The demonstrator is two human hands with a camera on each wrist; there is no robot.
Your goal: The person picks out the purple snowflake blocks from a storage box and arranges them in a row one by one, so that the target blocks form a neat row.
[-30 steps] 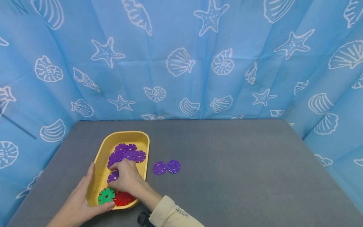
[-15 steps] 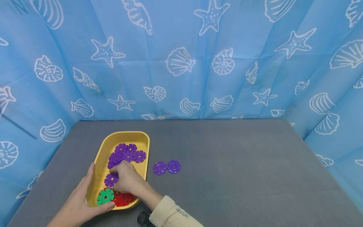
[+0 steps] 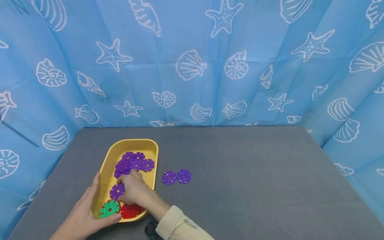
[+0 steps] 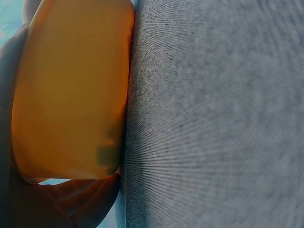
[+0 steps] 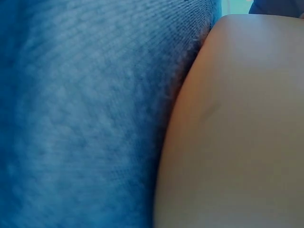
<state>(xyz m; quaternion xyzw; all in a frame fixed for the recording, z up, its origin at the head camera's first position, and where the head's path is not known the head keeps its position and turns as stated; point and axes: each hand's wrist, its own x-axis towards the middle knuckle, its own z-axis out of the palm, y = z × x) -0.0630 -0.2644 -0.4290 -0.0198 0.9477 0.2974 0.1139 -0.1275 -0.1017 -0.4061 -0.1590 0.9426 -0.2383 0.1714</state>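
- Head view: yellow tray [image 3: 106, 175] on grey tabletop [image 3: 240, 180].
- L hand [image 3: 85, 213]: clamped on tray's near-L corner, thumb at near rim, fingers along L wall.
- R hand [image 3: 135, 190]: inside tray, apart from L hand, fingers bent at single purple disc [image 3: 115, 192]; fingertips partly hidden, can't tell if disc is pinched.
- Purple disc cluster [image 3: 129, 162]: overlapping pcs, toward tray's far end.
- Green disc [image 3: 106, 210]: tray's near-L corner, red edge showing beneath; red discs [image 3: 129, 211] in near-R corner.
- Two purple discs [image 3: 166, 180]: flat, side by side, just R of tray.
- Blue curtain [image 3: 162, 73], w/ white shell & starfish prints: beyond tray.
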